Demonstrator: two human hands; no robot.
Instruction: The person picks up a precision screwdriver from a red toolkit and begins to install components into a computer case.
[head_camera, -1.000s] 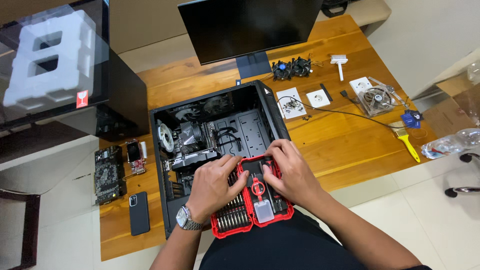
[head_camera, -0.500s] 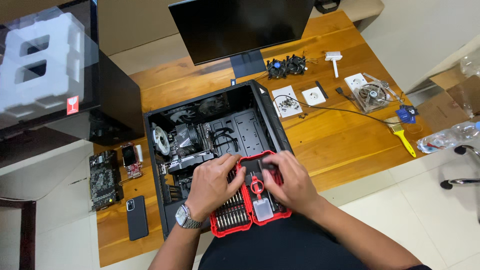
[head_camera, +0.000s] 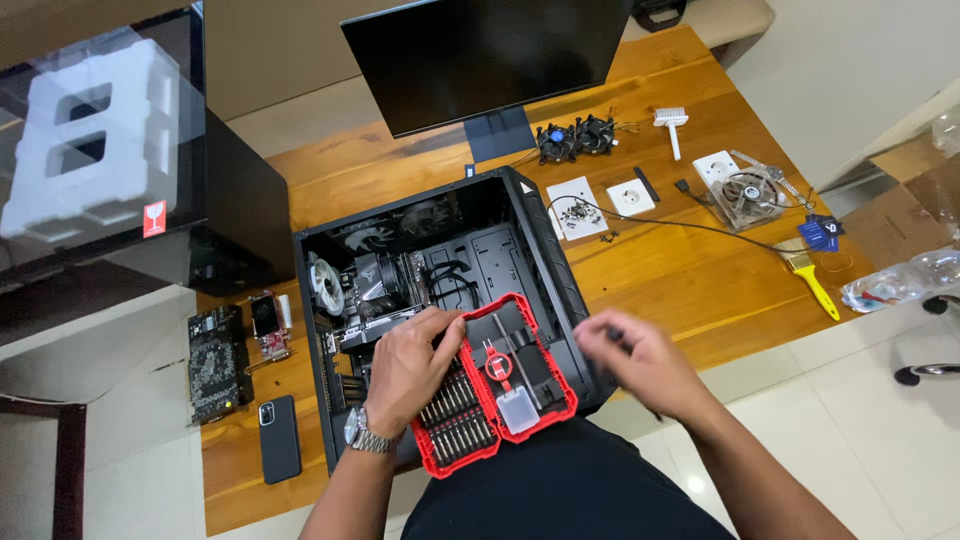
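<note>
A red and black screwdriver bit kit (head_camera: 520, 400) lies open across the near edge of a black computer case (head_camera: 545, 250) that rests on its side. My left hand (head_camera: 405, 370), with a metal watch on the wrist, lies on the kit's rows of bits, its fingers curled over the kit's upper left edge. My right hand (head_camera: 635, 365) is blurred, just right of the kit and off the case's near right corner. Its fingers are pinched around a small dark tool (head_camera: 613, 333).
The case sits on a wooden table (head_camera: 700, 270) with a monitor (head_camera: 490, 60) behind it. A graphics card (head_camera: 215, 360), a small board and a phone (head_camera: 280, 440) lie to the left. Fans, white sockets, a cable, brushes and a yellow-handled brush lie to the right.
My right hand has come off the kit and moved right, now pinching a small dark tool. The left hand stays on the kit. The view has shifted slightly.
</note>
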